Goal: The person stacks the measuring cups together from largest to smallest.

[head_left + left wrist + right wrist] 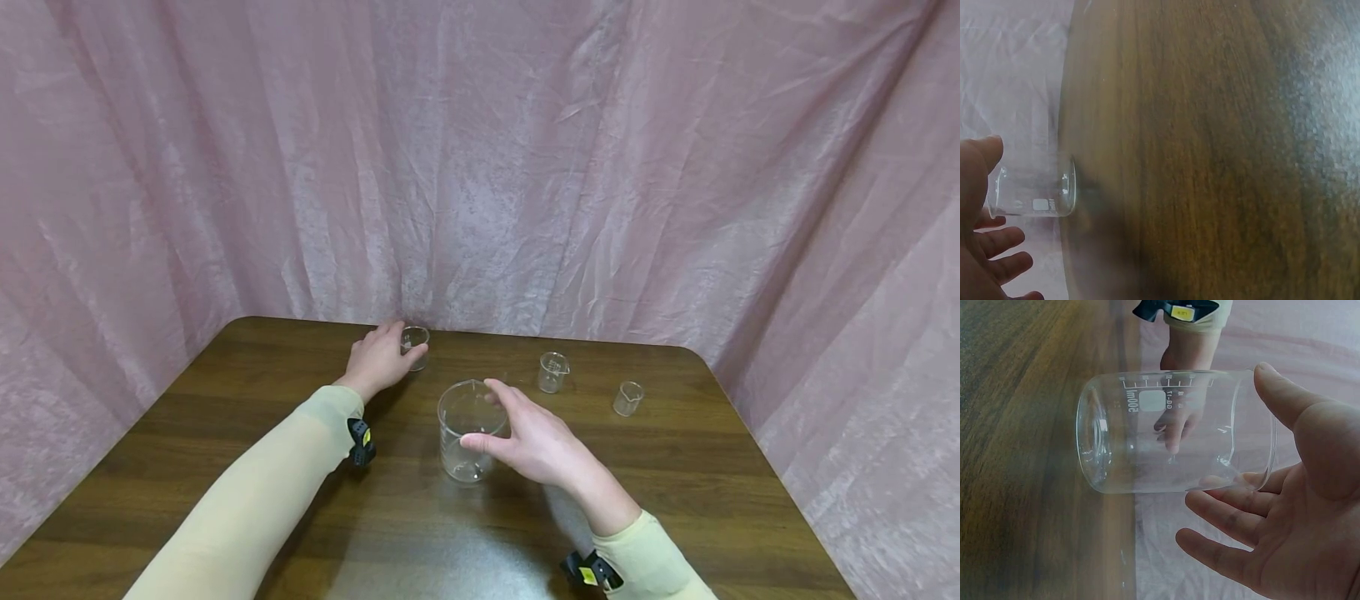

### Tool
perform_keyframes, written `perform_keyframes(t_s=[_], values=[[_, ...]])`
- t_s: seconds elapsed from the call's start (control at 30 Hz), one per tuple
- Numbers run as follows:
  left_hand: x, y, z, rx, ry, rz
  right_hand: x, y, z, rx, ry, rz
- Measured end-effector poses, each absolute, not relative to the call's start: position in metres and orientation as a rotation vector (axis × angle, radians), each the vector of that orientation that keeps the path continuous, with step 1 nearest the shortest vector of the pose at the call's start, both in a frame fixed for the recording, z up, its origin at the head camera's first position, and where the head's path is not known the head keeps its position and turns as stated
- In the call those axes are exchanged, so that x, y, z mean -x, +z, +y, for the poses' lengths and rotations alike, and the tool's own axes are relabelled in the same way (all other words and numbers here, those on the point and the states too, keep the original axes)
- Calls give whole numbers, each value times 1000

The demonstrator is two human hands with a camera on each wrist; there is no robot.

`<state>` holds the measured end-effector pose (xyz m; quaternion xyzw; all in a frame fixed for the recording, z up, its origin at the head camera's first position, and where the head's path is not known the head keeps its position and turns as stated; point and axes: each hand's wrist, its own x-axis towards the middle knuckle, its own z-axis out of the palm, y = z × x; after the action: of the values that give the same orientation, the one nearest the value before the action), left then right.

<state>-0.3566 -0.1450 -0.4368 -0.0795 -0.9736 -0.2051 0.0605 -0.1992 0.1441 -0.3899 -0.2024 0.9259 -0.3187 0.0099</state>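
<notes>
Front beaker [456, 425] on table [712, 500], another beaker [417, 338] behind left, third beaker [551, 377] behind right, fourth beaker [627, 402] farther right

Soft, even light fills the head view, laying a pale sheen on the curtain [465, 167] and whitish glare low on the tabletop [405, 508]. A dark shadow lies beside the left sleeve [247, 492]. Both wrist views look dimmer, hazy and soft; small highlights dot the beaker [1141, 447] in the right one.
</notes>
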Motion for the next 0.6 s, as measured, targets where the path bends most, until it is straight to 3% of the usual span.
perform_keyframes(t_s=[0.6], values=[[358, -439, -144, 234, -677, -2896, 200, -391, 144, 635, -1001, 2890]])
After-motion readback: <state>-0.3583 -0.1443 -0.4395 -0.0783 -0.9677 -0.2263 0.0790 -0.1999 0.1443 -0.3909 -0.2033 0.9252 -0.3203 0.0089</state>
